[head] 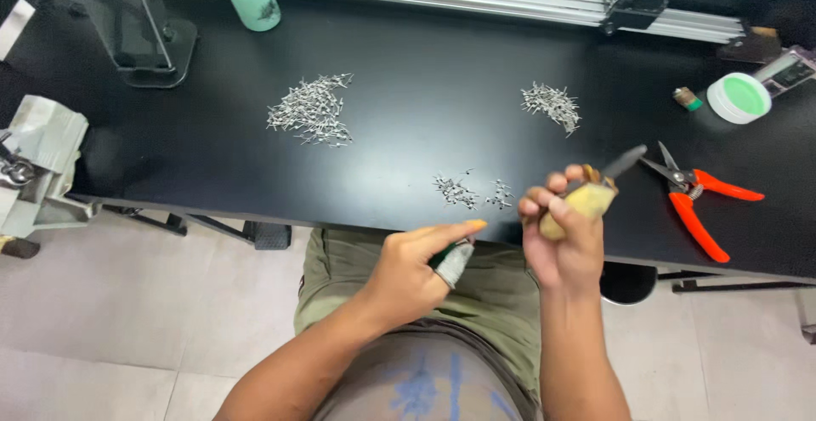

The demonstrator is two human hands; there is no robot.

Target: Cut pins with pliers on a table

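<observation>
Right hand (565, 238) gripping yellow-handled tool (586, 200) firmly; left hand (416, 268) pinching perhaps a small part; pins (466, 192) lying just beyond.

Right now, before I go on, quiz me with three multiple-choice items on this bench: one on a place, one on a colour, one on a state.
1. Where do the cutters lie?
A. right of the hands
B. beside the far-left pile
C. on the floor

2. What colour are their handles?
A. blue
B. orange-red
C. green

3. What is the right hand doing?
A. lying flat, open
B. gripping a yellowish-handled tool
C. touching the cutters

Answers: 1 A, they rest on the black table at right. 2 B, both handles are orange-red. 3 B, fingers wrap the handle.
</observation>
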